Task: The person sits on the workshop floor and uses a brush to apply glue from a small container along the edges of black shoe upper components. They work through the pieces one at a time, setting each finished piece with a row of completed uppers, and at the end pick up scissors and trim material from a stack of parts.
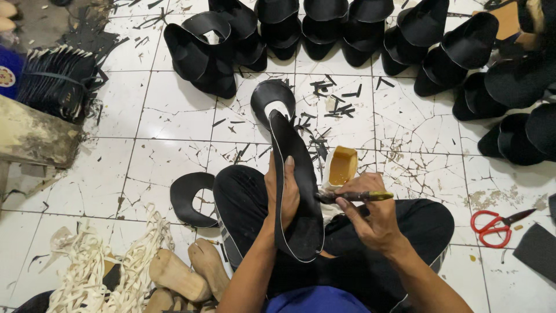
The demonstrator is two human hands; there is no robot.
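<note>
A: On the white cracked floor tiles [174, 110], going left to right, what lies around the seated person?

B: At the far left, a bundle of thin black strips [55, 81]; near left, a heap of cream fabric trimmings [98, 266] beside pale wooden shoe lasts [185, 272]. Next comes a loose black curved upper piece [188, 200], lying just beside the person's knee.

A: And in the hands?

B: The left hand [282, 191] grips a long black shoe sole with a pale edge line [292, 174], fingers closed around its middle, thumb on the near face. The sole stands tilted, its toe loop pointing to the far side, its heel resting on the lap.

A: The right hand?

B: The right hand [370, 217] pinches a slim brush with a yellowish handle [353, 197], fingers closed on it, bristles touching the sole's right edge. Just beyond is a small open tub of amber glue [341, 165].

A: How should that stroke go?

B: I'd judge thin, even strokes along the edge best, with the sole held steady and glue kept off the left fingers, which sit just left of the bristles.

A: Further right?

B: Red-handled scissors [492, 223], and rows of finished black slip-on shoes [370, 29] along the far side.
</note>
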